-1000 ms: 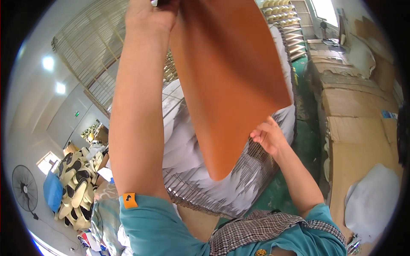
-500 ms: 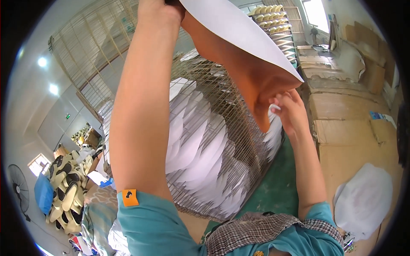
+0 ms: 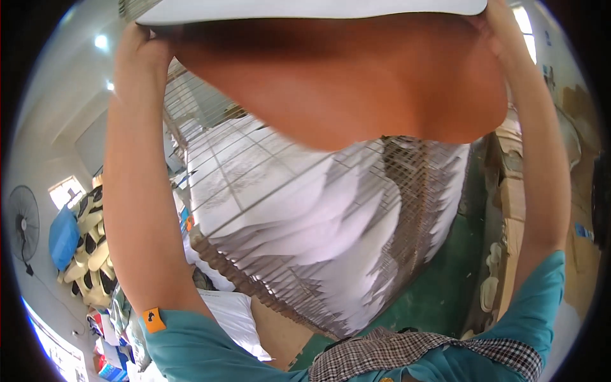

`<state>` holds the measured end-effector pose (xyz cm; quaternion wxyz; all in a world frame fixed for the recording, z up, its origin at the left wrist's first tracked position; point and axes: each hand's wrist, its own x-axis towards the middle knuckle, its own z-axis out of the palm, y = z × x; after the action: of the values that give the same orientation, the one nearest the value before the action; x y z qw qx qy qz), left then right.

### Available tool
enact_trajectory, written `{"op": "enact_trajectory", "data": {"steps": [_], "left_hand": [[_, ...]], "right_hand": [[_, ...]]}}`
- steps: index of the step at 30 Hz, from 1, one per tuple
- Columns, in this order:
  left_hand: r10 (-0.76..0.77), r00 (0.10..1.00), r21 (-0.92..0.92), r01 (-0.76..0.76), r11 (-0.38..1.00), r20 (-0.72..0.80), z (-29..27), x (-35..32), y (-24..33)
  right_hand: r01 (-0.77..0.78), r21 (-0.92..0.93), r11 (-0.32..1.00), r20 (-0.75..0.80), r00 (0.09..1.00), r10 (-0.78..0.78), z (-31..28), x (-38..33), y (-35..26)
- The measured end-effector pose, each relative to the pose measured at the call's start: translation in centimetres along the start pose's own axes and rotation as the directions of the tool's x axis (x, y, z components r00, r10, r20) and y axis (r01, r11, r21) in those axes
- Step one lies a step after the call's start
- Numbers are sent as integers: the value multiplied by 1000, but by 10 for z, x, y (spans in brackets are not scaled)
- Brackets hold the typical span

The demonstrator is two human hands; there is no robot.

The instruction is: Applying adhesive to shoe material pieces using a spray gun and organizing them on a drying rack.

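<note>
Overhead I hold a large flexible sheet (image 3: 356, 83), white on one face and orange-brown on the other, which sags between my hands. My left hand (image 3: 145, 49) grips its left end, fingers partly hidden at the edge. At the right end my right hand (image 3: 498, 35) is closed on the sheet, its fingers mostly behind the material. Below and beyond hangs a wire mesh rack (image 3: 280, 172) in many layers. White sheets (image 3: 305, 235) lie stacked between its layers, their edges fanned out.
At left, cream and black shoe-sole-like pieces (image 3: 95, 254) are heaped beside a blue bag (image 3: 63, 239) and a standing fan (image 3: 24, 216). A white sack (image 3: 232, 318) lies lower left. Cardboard (image 3: 513, 210) lines the right side of the green floor (image 3: 414, 305).
My right hand has risen and taken hold of the sheet's right end. The sheet is now spread wide across the top, and my left hand has moved left.
</note>
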<state>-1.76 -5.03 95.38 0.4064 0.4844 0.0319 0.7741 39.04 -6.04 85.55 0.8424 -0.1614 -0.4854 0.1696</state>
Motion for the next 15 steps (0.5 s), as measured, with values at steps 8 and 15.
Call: {"op": "enact_trajectory", "data": {"steps": [8,15], "left_hand": [[16,980,-56,-28,998,-198,-171,65,46],[202,943,229,-141,963,-265,-297,119,58]], "right_hand": [[-263,-277,924,150,938,312,188,11,68],[186,-161,969,230,962,-147,320,-2,211]]}}
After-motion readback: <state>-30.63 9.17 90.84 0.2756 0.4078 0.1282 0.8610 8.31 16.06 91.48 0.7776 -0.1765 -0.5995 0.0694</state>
